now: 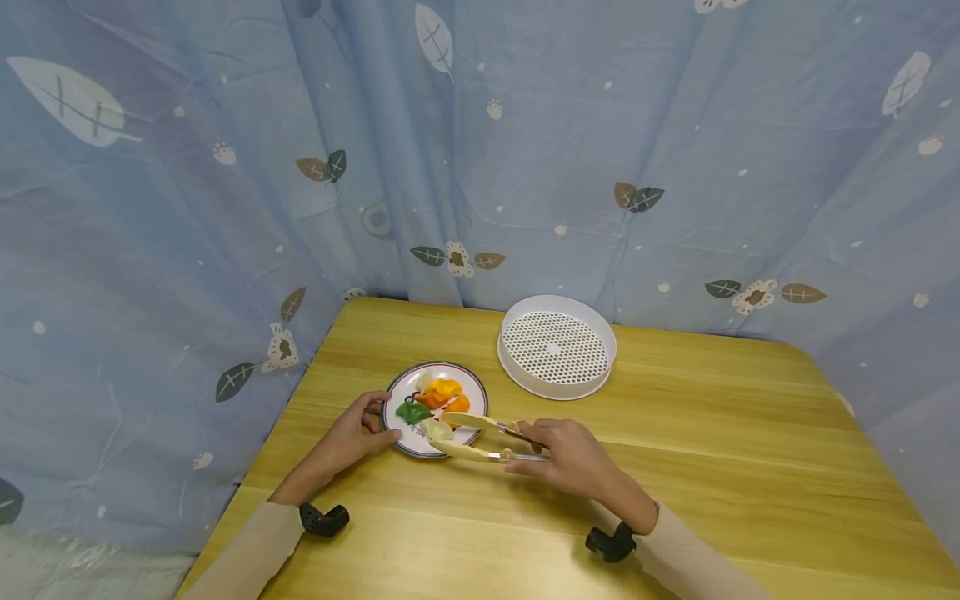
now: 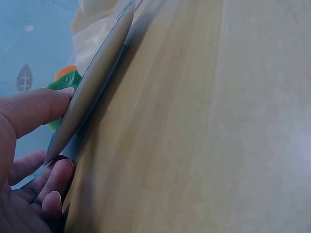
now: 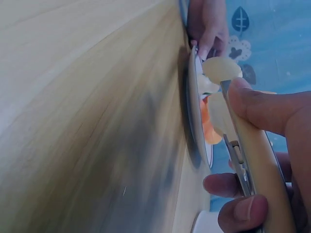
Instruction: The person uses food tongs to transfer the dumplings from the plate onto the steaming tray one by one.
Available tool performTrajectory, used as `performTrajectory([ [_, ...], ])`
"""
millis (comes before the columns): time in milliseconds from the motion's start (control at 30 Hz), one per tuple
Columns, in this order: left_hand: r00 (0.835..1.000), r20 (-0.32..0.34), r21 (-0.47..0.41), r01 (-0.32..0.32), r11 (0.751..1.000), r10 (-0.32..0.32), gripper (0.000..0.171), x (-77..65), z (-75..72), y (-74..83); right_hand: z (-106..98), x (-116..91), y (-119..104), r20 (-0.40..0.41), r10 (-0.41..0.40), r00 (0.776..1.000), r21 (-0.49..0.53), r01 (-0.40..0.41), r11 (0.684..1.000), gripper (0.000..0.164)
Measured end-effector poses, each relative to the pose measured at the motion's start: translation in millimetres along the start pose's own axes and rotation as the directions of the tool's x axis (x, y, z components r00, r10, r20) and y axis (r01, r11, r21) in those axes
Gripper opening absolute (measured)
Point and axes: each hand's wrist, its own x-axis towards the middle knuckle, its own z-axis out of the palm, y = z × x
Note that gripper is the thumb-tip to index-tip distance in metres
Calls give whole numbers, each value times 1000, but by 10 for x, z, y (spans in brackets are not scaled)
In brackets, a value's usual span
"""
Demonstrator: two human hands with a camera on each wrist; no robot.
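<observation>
Centrally, in the head view, the left hand holds the near-left rim of the plate, apparently to steady it, while the right hand grips the tongs. Their two ends stand apart over the plate's near side, with a pale piece between them; whether they touch it cannot be told. A green piece and orange pieces share the plate. The sieve stands on the table beyond and to the right, probably set aside to leave working room.

In the left wrist view, the thumb presses the rim from above and fingers curl beneath, a likely guard against sliding.

In the right wrist view, the thumb and fingers close on opposite arms of the tongs, presumably to govern their spread.
</observation>
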Motion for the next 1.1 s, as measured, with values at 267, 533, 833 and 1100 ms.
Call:
performTrajectory([
  [267, 1000, -4, 6, -2, 1000, 2, 70, 4, 8, 5, 51, 60, -35, 49, 29, 998, -38, -27, 999, 47],
  [533, 1000, -6, 11, 0, 1000, 0, 68, 9, 12, -3, 83, 85, -51, 31, 44, 999, -78, -41, 996, 47],
  [833, 1000, -13, 13, 6, 1000, -6, 69, 14, 22, -14, 84, 52, -50, 18, 44, 999, -42, -43, 998, 49],
  [1100, 1000, -16, 17, 11, 1000, -10, 68, 9, 23, -36, 26, 20, -21, -43, 43, 998, 7, -43, 999, 54],
])
